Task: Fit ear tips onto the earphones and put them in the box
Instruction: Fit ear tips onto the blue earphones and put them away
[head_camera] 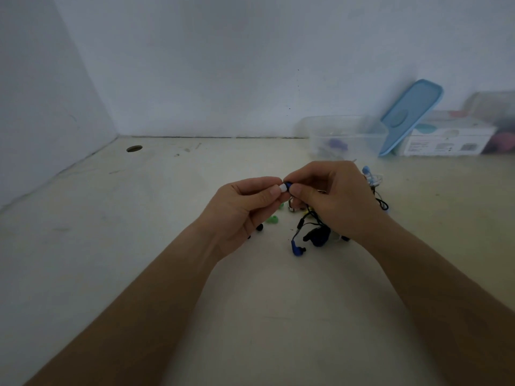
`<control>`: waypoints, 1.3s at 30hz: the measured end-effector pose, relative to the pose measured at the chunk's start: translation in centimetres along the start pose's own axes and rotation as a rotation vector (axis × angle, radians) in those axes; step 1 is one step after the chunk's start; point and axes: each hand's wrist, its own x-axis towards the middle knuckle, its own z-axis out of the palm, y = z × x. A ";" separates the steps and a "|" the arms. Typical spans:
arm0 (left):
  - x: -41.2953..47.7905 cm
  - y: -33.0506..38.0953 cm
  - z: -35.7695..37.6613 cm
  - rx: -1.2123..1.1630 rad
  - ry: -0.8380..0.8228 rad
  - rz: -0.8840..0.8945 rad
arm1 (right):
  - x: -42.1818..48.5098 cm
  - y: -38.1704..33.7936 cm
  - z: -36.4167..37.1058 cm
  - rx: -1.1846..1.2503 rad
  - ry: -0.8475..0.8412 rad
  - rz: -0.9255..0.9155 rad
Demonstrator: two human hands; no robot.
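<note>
My left hand pinches a small white ear tip between thumb and forefinger. It meets a dark blue earbud that my right hand pinches, above the table. The earphone's black cable hangs from my right hand down to a tangle on the table. A second blue earbud lies at the near end of that tangle. Loose green ear tips and a black ear tip lie under my left hand. The clear plastic box stands open at the back right.
A light blue lid leans against the wall beside the box. A white carton and another clear container sit at the far right. More earphones lie behind my right hand. A cable hole is at the back left.
</note>
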 end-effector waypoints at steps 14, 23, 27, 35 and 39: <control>-0.2 0.1 0.3 0.044 0.015 0.098 | -0.2 -0.3 0.6 0.192 0.033 0.081; -0.1 -0.4 0.4 0.293 0.087 0.241 | -0.4 -0.4 1.1 0.237 0.066 0.135; -0.3 0.0 0.5 0.229 0.055 0.218 | -0.4 -0.5 1.0 0.265 0.065 0.133; -0.3 0.4 0.6 0.134 0.014 0.173 | -0.3 -0.6 0.6 0.394 0.033 0.206; -0.3 0.4 0.7 0.150 0.032 0.188 | -0.2 -0.5 0.4 0.379 0.048 0.208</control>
